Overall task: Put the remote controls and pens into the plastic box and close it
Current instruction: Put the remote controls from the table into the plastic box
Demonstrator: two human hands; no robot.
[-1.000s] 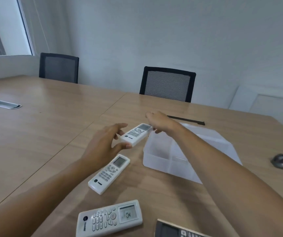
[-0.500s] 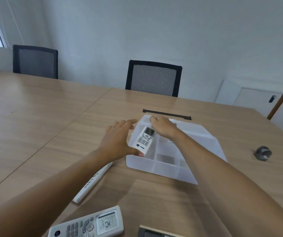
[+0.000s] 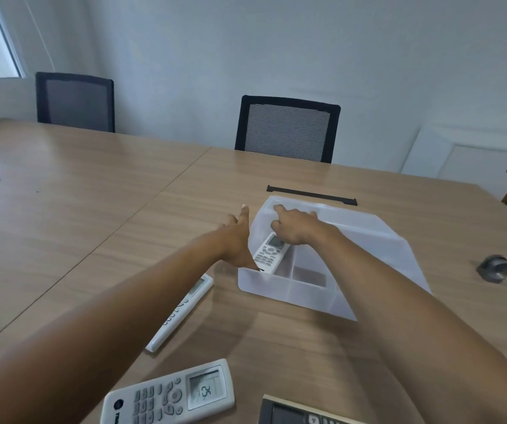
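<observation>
A translucent white plastic box with inner dividers stands open on the wooden table. A small white remote lies tilted in its left compartment, screen end up. My right hand reaches into the box and grips the remote's top end. My left hand rests against the outside of the box's left wall with its fingers spread and its thumb near the remote's lower end. A long white remote lies on the table under my left forearm. A wider white remote lies near the front edge.
A dark remote shows at the bottom edge. A black strip lies behind the box, and a small grey round object sits to the right. Two black chairs stand at the far side.
Both hands carried the small remote from above the table into the box. My left hand has let go of its lower end and now lies beside the box wall.
</observation>
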